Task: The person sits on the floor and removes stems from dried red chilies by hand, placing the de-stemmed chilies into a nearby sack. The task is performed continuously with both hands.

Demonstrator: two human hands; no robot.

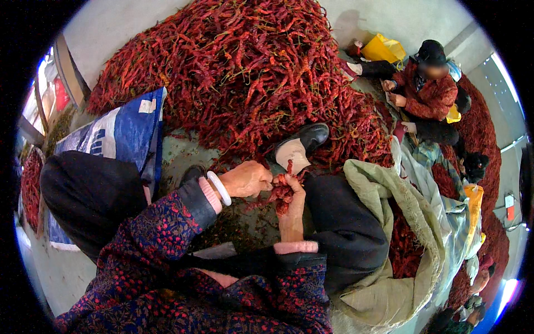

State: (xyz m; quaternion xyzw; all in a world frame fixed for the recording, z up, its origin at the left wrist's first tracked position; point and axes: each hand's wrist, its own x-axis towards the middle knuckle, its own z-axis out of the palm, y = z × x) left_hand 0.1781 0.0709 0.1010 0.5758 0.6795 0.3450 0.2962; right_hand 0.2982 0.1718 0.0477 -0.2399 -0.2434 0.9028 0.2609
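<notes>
My right hand point(295, 203) is closed round a small bunch of dried red chillies point(282, 193), held in front of me between my knees. Close against it, my left hand point(246, 179), with a white bangle at the wrist, has its fingers pinched together beside the bunch. Whatever the left fingertips grip is too small to make out. Beyond both hands rises a large heap of dried red chillies point(239, 78), many with stems. To my right, an open beige woven sack point(428, 222) has chillies inside.
A blue and white woven sack point(125, 131) lies at the left. My shoe point(314, 135) rests at the heap's edge. Another person point(428, 89) sits at the far right, holding something. Past the sacks, another long chilli heap point(483, 133) runs along the right. Bits of debris point(250, 222) litter the floor.
</notes>
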